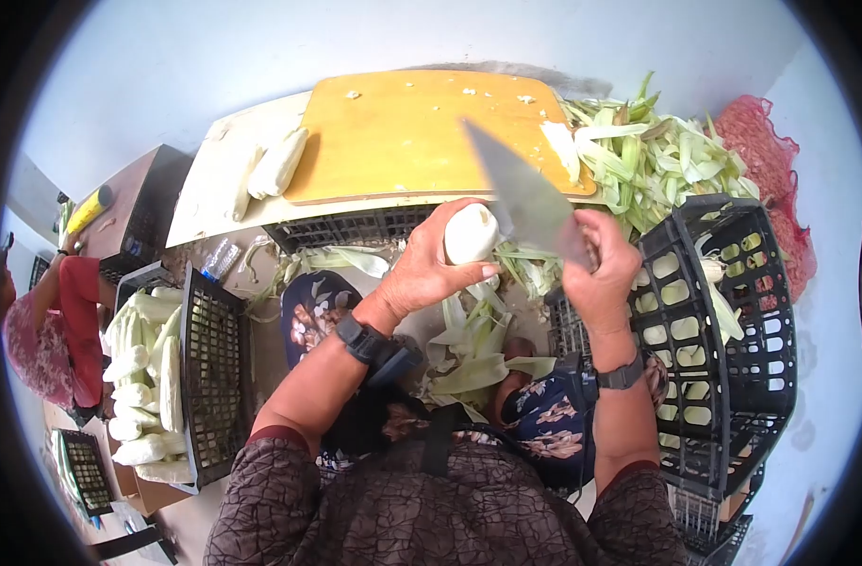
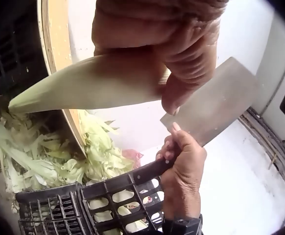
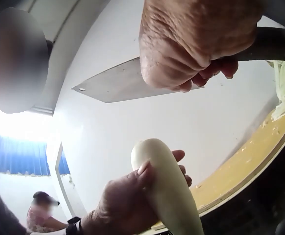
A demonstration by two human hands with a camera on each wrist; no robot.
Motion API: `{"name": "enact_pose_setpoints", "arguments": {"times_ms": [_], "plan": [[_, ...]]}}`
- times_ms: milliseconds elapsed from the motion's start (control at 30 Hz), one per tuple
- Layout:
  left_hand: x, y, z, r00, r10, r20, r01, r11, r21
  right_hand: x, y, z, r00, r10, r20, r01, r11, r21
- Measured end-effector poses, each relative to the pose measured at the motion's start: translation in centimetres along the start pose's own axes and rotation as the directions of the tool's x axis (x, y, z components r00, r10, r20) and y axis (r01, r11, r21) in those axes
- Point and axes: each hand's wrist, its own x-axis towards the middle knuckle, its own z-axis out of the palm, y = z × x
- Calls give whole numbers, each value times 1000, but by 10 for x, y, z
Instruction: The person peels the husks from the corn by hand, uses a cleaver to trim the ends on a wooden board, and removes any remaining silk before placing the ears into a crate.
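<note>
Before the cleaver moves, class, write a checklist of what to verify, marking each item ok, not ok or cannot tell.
1. Left hand grips the corn firmly: ok.
2. Right hand wrapped round the handle of the cleaver: ok.
3. Left thumb clear of the cleaver: cannot tell; it looks close in the left wrist view.
4. Corn resting on the cutting board: not ok; it is held in the air.
5. Bare room on the cutting board: ok.
</note>
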Motion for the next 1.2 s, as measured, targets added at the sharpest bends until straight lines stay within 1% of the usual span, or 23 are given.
{"name": "enact_pose_setpoints", "arguments": {"times_ms": [33, 67, 100, 133, 167, 200, 267, 300, 333, 400, 467, 500, 567, 633, 800, 933, 967, 1133, 1200], "plan": [[-3, -2, -3, 999, -44, -4, 43, 981, -188, -1, 6, 4, 984, -179, 17, 179, 983, -36], [-6, -2, -3, 996, -88, 3, 83, 925, -370, -3, 3, 4, 984, -179, 16, 180, 983, -33], [-18, 23, 6, 975, 133, -180, -196, 895, -402, -5, -7, 5, 967, -249, 53, 250, 968, -16], [-19, 22, 6, 975, 133, -180, -196, 895, -400, -6, -15, 7, 944, -317, 90, 318, 948, 4], [-35, 20, -1, 976, 131, -176, -190, 904, -382, -6, -18, 9, 915, -396, 76, 400, 916, -37], [-54, 18, -9, 977, 129, -171, -184, 913, -364, -8, -23, 7, 916, -395, 74, 399, 916, -36], [-63, 16, -7, 979, 125, -163, -173, 928, -329, -13, -32, 3, 916, -338, 215, 360, 930, -74], [-69, 16, -10, 980, 122, -159, -168, 935, -312, -13, -32, 5, 910, -356, 211, 377, 923, -73], [-65, 14, -5, 980, 121, -156, -163, 942, -295, -14, -32, 7, 911, -356, 211, 377, 923, -73], [-38, 14, 4, 982, 116, -149, -152, 953, -262, -15, -33, 11, 886, -425, 186, 441, 896, -53], [-23, 12, 5, 983, 110, -147, -142, 963, -229, -17, -35, 11, 882, -421, 211, 444, 893, -77], [-25, 10, 3, 984, 107, -145, -137, 968, -212, -18, -36, 11, 879, -416, 234, 447, 889, -101], [-30, 8, 8, 985, 100, -140, -125, 976, -178, -18, -36, 12, 877, -421, 232, 453, 885, -107], [-12, 5, 4, 987, 92, -133, -111, 983, -145, -18, -35, 13, 876, -425, 229, 458, 882, -115], [-8, 0, 3, 989, 80, -123, -88, 995, -57, -20, -36, 14, 872, -436, 220, 468, 876, -119], [-20, -4, 5, 990, 79, -120, -77, 997, 18, -21, -35, 14, 867, -442, 229, 477, 870, -124], [-9, -4, 2, 990, 77, -119, -73, 997, 37, -21, -35, 14, 867, -440, 233, 475, 872, -122], [-1, -7, 3, 992, 62, -107, -49, 991, 127, -22, -37, 13, 861, -448, 241, 483, 869, -108], [-2, 5, 1, 995, 42, -88, -32, 994, 106, -23, -34, 13, 826, -484, 289, 538, 830, -148]]}}
